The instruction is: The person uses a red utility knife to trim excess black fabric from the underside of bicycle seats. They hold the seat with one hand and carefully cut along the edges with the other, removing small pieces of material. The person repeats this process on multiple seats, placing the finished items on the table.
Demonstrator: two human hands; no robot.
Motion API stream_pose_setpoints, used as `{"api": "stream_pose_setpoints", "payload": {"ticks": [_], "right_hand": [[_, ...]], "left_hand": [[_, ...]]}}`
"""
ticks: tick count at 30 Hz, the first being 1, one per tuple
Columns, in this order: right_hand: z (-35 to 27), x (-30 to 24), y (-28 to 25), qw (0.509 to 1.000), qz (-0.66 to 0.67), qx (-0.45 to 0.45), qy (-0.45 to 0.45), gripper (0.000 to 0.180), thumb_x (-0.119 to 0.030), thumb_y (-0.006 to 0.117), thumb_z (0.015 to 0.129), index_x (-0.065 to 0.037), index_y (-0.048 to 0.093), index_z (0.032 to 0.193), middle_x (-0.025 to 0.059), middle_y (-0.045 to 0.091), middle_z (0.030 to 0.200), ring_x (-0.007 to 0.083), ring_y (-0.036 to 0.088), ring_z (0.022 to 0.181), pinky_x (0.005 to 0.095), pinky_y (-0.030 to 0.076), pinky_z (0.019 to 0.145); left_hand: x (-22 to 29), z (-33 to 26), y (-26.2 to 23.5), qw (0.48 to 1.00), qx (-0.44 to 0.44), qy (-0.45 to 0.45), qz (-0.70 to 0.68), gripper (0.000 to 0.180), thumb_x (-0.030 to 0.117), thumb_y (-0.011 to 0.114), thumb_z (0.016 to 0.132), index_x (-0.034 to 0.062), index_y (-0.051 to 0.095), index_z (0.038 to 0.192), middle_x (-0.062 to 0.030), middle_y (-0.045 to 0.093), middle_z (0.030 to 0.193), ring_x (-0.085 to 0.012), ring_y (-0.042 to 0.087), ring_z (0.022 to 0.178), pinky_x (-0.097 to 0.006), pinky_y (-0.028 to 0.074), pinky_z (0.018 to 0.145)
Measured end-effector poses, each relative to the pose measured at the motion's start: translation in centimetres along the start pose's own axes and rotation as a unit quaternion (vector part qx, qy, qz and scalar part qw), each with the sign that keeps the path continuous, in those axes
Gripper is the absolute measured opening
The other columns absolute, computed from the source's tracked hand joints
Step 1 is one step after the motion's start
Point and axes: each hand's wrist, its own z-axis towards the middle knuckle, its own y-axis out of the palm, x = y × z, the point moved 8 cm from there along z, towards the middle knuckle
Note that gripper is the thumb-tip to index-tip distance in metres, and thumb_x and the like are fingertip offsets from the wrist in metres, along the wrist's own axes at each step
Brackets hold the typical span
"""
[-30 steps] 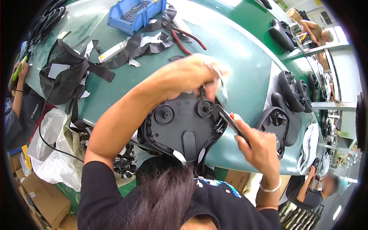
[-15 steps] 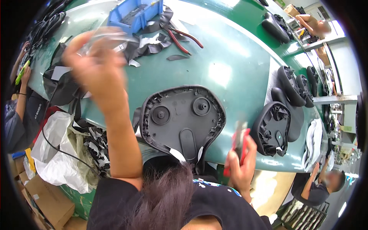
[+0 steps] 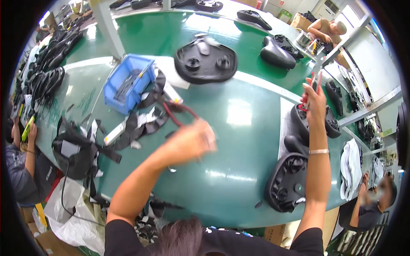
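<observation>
My right hand (image 3: 315, 104), raised at the right, is closed around a red-handled hand tool (image 3: 317, 81) with a grey metal tip pointing up; its exact kind is unclear. My left hand (image 3: 196, 138) is smeared by motion over the middle of the table, so its fingers cannot be read. Just beyond it lie red-handled pincers (image 3: 171, 114), partly hidden by that hand. Farther off, a black padded seat (image 3: 206, 64) shows its underside with two round mounts; it is slightly blurred. Another upturned seat (image 3: 287, 183) lies left of my right forearm.
A blue bin (image 3: 128, 83) holds dark pieces, with black and white scraps (image 3: 145, 123) beside it. A black bag-like piece (image 3: 72, 149) lies left. More seats (image 3: 276, 53) stand at the far right. White folded cloth (image 3: 351, 166) lies right. Co-workers sit at both sides.
The upturned seat went from right in front of me to the table's far side. My right hand rose forward with the red tool. My left hand swung rightward and nearer. The view shifted.
</observation>
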Motion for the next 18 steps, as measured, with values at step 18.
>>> {"api": "stream_pose_setpoints", "payload": {"ticks": [18], "right_hand": [[5.8, -1.2, 13.7, 0.784, -0.349, -0.336, -0.387, 0.024, -0.01, 0.075, 0.066, -0.007, 0.066, 0.088, 0.0094, 0.056, 0.084, 0.0239, 0.054, 0.075, 0.0335, 0.046, 0.068]], "left_hand": [[-5.7, 8.2, -0.4, 0.831, 0.138, -0.013, -0.538, 0.066, 0.052, 0.046, 0.094, 0.0096, 0.026, 0.14, -0.0186, 0.044, 0.133, -0.0288, 0.047, 0.119, -0.043, 0.041, 0.099]]}}
